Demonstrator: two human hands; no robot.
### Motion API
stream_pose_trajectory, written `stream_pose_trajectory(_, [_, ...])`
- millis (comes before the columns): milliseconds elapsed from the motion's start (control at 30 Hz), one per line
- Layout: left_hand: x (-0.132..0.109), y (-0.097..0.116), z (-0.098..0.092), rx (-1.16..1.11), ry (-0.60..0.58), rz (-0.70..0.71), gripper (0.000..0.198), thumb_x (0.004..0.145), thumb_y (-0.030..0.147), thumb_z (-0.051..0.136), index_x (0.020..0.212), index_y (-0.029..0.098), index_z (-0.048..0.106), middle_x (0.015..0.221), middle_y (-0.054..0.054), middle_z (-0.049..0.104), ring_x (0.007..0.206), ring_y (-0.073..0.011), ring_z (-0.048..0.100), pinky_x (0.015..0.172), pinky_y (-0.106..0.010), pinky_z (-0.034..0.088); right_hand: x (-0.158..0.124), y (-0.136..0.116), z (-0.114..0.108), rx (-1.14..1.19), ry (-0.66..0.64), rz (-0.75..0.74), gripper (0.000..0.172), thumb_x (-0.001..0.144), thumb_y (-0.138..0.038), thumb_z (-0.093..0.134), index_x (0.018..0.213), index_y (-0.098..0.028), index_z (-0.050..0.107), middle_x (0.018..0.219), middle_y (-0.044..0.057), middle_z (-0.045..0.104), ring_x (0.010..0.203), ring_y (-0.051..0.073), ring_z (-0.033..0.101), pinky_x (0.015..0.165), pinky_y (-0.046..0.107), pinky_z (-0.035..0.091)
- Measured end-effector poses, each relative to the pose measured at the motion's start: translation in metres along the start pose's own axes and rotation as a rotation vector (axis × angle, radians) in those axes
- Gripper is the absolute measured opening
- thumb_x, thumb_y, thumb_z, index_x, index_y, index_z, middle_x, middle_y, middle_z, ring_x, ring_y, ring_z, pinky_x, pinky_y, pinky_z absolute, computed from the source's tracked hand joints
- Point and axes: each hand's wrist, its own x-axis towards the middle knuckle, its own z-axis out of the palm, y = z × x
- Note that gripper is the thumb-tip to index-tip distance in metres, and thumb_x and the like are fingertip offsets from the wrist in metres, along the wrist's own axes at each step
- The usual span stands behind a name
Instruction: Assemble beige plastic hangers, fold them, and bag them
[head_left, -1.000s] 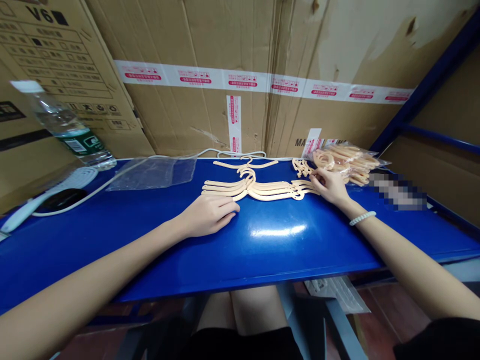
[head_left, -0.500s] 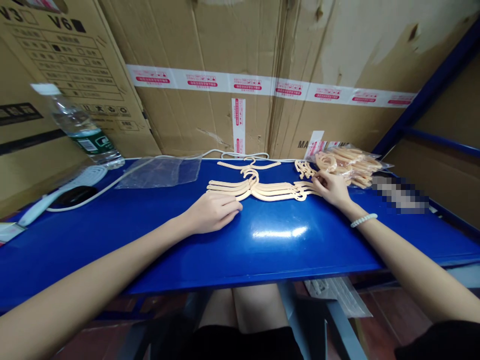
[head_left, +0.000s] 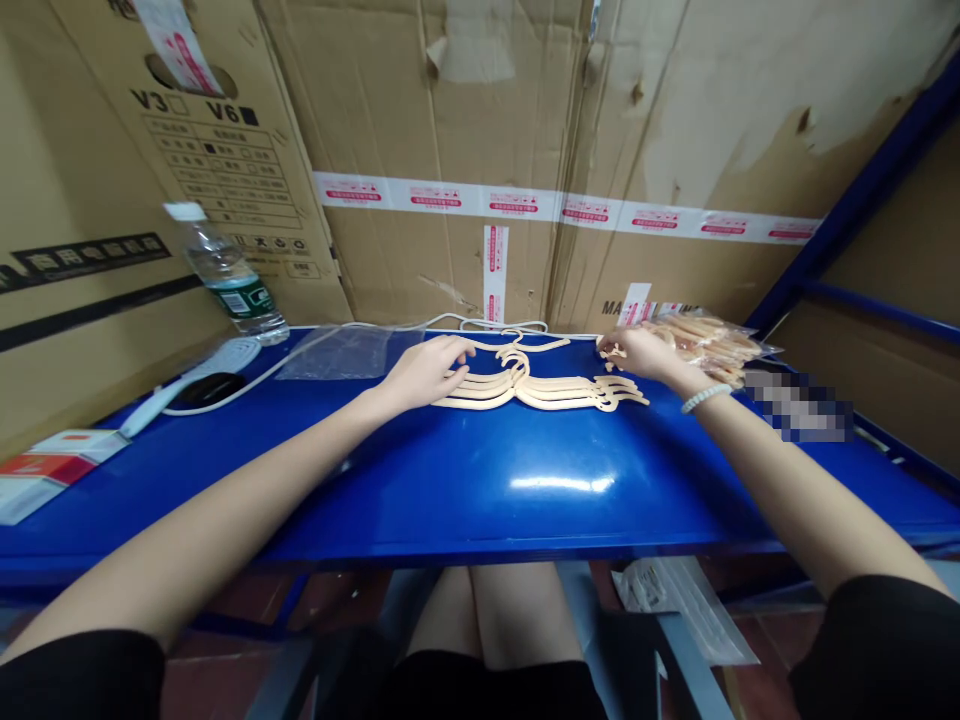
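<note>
Several beige plastic hangers lie in an overlapping row on the blue table, hooks pointing away from me, with small beige pieces along their right ends. Behind them lies a single beige hanger. My left hand is over the left ends of the hangers, thumb and fingers apart, its fingertips close to the single hanger's left end. My right hand is at a small heap of beige hooked pieces, fingers curled down and closed around one; the hand covers much of the heap.
A clear bag of beige parts is right of my right hand. At left are a water bottle, a flat plastic bag, a white cable and a red-and-white box. Cardboard stands behind the table.
My left hand has moved from the front hanger's left arm towards the back hanger. My right hand has left the hangers' right ends and moved back to the small pieces. The view has shifted left.
</note>
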Motion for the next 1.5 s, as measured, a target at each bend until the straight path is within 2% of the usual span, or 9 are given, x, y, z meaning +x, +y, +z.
stream_pose_trajectory(100, [0.018, -0.014, 0.005, 0.016, -0.065, -0.03, 0.024, 0.09, 0.021, 0.053, 0.112, 0.017, 0.06, 0.109, -0.01, 0.069, 0.106, -0.0254, 0.064, 0.093, -0.038, 0.051, 0.013, 0.005, 0.001, -0.052, -0.104, -0.063, 0.026, 0.072, -0.005, 0.063, 0.087, -0.023, 0.075, 0.091, 0.007, 0.074, 0.081, 0.023, 0.066, 0.07, 0.029, 0.044])
stream_pose_trajectory(267, [0.047, -0.03, 0.023, 0.046, -0.166, -0.116, 0.031, 0.091, 0.021, 0.054, 0.12, 0.014, 0.06, 0.124, -0.015, 0.065, 0.118, -0.0301, 0.06, 0.099, -0.041, 0.049, 0.011, 0.005, 0.009, -0.137, -0.172, -0.104, 0.03, 0.074, -0.004, 0.062, 0.094, -0.022, 0.075, 0.095, 0.009, 0.07, 0.079, 0.022, 0.062, 0.066, 0.03, 0.041])
stream_pose_trajectory(467, [0.07, -0.033, 0.046, 0.063, -0.26, -0.155, 0.032, 0.096, 0.019, 0.053, 0.126, 0.012, 0.06, 0.135, -0.017, 0.06, 0.129, -0.0293, 0.054, 0.107, -0.04, 0.045, 0.006, -0.006, 0.006, -0.151, -0.151, -0.13, 0.022, 0.08, -0.007, 0.057, 0.085, -0.019, 0.074, 0.102, 0.014, 0.067, 0.089, 0.026, 0.058, 0.067, 0.033, 0.038])
stream_pose_trajectory(633, [0.078, -0.028, 0.052, 0.088, -0.27, -0.185, 0.026, 0.1, 0.029, 0.058, 0.121, 0.015, 0.063, 0.13, -0.012, 0.062, 0.123, -0.0273, 0.058, 0.103, -0.049, 0.049, 0.001, -0.013, 0.002, -0.046, -0.087, -0.109, 0.018, 0.076, -0.007, 0.059, 0.078, -0.019, 0.072, 0.096, 0.012, 0.065, 0.086, 0.024, 0.057, 0.068, 0.032, 0.039])
stream_pose_trajectory(767, [0.083, -0.027, 0.043, 0.099, -0.285, -0.192, 0.027, 0.099, 0.034, 0.061, 0.117, 0.015, 0.065, 0.123, -0.01, 0.065, 0.113, -0.0242, 0.064, 0.097, -0.047, 0.054, -0.005, -0.012, 0.002, 0.129, 0.049, -0.031, 0.014, 0.076, -0.013, 0.061, 0.082, -0.019, 0.072, 0.092, 0.01, 0.065, 0.081, 0.022, 0.059, 0.069, 0.031, 0.044])
stream_pose_trajectory(900, [0.09, -0.026, 0.021, 0.116, -0.305, -0.209, 0.025, 0.1, 0.033, 0.059, 0.116, 0.014, 0.065, 0.114, -0.009, 0.069, 0.102, -0.0217, 0.068, 0.092, -0.043, 0.056, -0.007, -0.005, 0.006, 0.383, 0.251, 0.12, 0.014, 0.082, -0.029, 0.06, 0.087, -0.018, 0.067, 0.077, 0.006, 0.066, 0.071, 0.022, 0.061, 0.064, 0.032, 0.047])
stream_pose_trajectory(1067, [0.088, -0.016, -0.012, 0.168, -0.268, -0.238, 0.02, 0.097, 0.022, 0.054, 0.114, 0.02, 0.065, 0.115, -0.011, 0.073, 0.104, -0.0277, 0.069, 0.088, -0.038, 0.053, -0.007, -0.006, 0.011, 0.708, 0.46, 0.282, 0.021, 0.083, -0.04, 0.06, 0.087, -0.02, 0.061, 0.079, 0.006, 0.07, 0.069, 0.019, 0.063, 0.061, 0.03, 0.049])
stream_pose_trajectory(1300, [0.057, 0.006, -0.031, 0.207, -0.099, -0.221, 0.02, 0.099, 0.023, 0.048, 0.113, 0.019, 0.062, 0.112, -0.012, 0.074, 0.1, -0.03, 0.071, 0.081, -0.037, 0.051, -0.002, -0.016, 0.004, 1.044, 0.575, 0.374, 0.02, 0.076, -0.04, 0.067, 0.079, -0.022, 0.058, 0.073, 0.0, 0.063, 0.064, 0.014, 0.057, 0.058, 0.025, 0.048])
stream_pose_trajectory(1500, [0.021, 0.024, -0.028, 0.14, 0.052, -0.172, 0.014, 0.102, 0.023, 0.047, 0.107, 0.019, 0.059, 0.106, -0.007, 0.073, 0.097, -0.0237, 0.07, 0.078, -0.032, 0.049, -0.005, -0.031, -0.015, 1.289, 0.478, 0.33, 0.027, 0.073, -0.042, 0.073, 0.076, -0.023, 0.055, 0.078, 0.002, 0.066, 0.067, 0.014, 0.061, 0.06, 0.026, 0.051])
